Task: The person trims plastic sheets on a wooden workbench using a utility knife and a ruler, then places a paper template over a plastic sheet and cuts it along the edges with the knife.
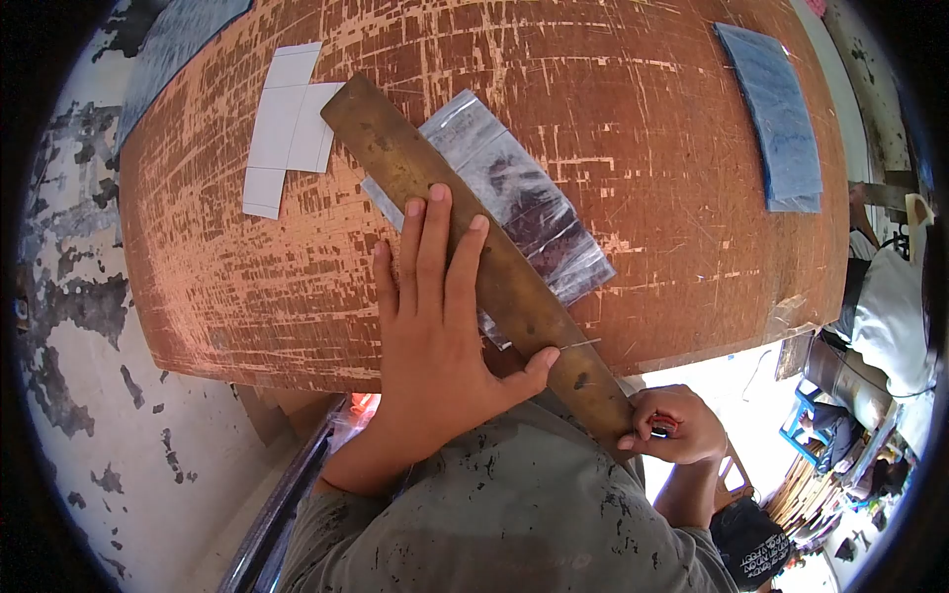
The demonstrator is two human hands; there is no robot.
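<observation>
A long flat brown metal straightedge (474,247) lies slantwise across a sheet of clear, wrinkled plastic (499,178). My left hand (432,321) rests on the straightedge with its fingers spread and the thumb stretched toward its lower part. At the straightedge's near end, past the table edge, my right hand (682,425) is closed in a fist. A small red and black object (662,425) shows inside that fist; most of it is hidden, so its kind is unclear. The right fingertips are at the end of the straightedge.
The worktable (672,119) has a worn, heavily scratched brown top. White paper pattern pieces (287,128) lie at the left. A bluish stack of plastic sheets (773,119) sits at the right, and another bluish sheet (178,59) at the far left corner.
</observation>
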